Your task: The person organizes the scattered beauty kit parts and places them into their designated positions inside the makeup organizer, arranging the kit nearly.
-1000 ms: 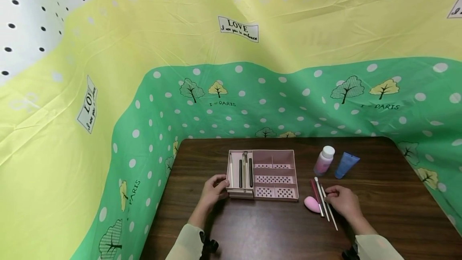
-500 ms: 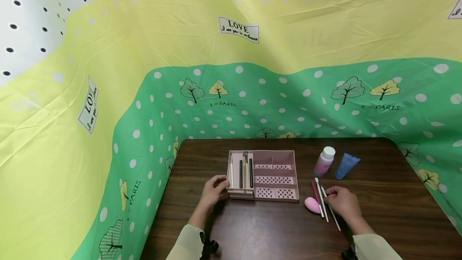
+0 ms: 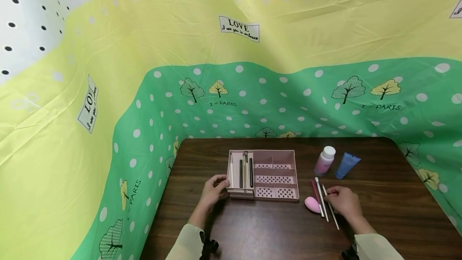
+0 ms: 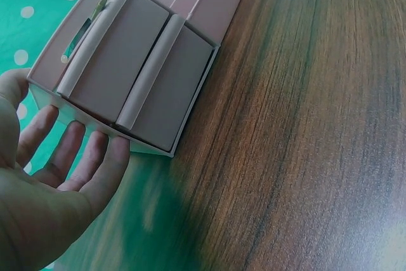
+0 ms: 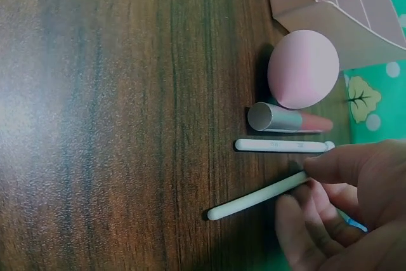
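Note:
My left hand (image 3: pixel 213 191) grips the front left corner of a pink desktop organizer (image 3: pixel 275 200), its fingertips against the side wall in the left wrist view. Two drawer fronts (image 4: pixel 120 49) show below the organizer's top tray there. My right hand (image 3: pixel 343 202) pinches a thin white makeup brush (image 5: pixel 254 198) between thumb and fingers; the brush's far part is hidden by the hand in the right wrist view. Beside it lie another white makeup brush (image 3: pixel 323 202), a dark red brush with a silver end (image 3: pixel 316 193) and a pink makeup sponge (image 3: pixel 312 204).
Behind the brushes stand a white-capped pink bottle (image 3: pixel 325 159) and a blue squeeze tube (image 3: pixel 347 165). Several slim brushes and pencils (image 3: pixel 245 171) lie in the organizer's left compartment. A patterned curtain (image 3: pixel 252 103) hangs along the back and left of the wooden table (image 3: pixel 274 232).
The brush in my right hand has turned slightly and shifted a little to the right, apart from the white brush beside it. My left hand has stayed at the organizer's corner.

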Tool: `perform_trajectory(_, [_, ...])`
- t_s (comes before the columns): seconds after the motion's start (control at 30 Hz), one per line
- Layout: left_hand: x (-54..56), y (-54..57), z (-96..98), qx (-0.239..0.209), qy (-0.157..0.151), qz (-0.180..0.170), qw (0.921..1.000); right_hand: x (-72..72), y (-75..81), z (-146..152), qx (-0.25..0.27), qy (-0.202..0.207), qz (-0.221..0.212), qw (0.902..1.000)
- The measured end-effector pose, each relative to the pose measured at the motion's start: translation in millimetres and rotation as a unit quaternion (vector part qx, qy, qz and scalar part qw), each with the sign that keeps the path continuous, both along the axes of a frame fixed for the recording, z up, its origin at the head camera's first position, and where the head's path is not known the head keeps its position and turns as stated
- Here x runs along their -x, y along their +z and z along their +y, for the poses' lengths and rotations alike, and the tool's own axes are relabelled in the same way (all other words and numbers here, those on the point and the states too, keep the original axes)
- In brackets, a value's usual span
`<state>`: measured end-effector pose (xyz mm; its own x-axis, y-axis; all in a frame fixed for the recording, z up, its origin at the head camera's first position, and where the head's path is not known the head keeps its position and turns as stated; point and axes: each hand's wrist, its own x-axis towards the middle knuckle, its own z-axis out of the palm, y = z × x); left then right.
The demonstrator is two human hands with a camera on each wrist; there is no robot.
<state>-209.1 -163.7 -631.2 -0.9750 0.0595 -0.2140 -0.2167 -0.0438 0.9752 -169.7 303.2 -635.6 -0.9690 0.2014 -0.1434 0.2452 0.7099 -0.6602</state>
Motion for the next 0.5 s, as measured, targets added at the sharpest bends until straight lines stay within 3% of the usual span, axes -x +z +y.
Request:
perform_trajectory(0.37, [0.8,0.8,-0.2,0.007,-0.004,-0.003,1.0000,4.9,3.8,3,-0.024,0.016,0.027,0.9992])
perform_trajectory(0.5, [0.5,1.2,-0.6,0.009,-0.005,-0.003,0.9999,6.0,10.9,0,-0.002,0.013,0.025,0.9996])
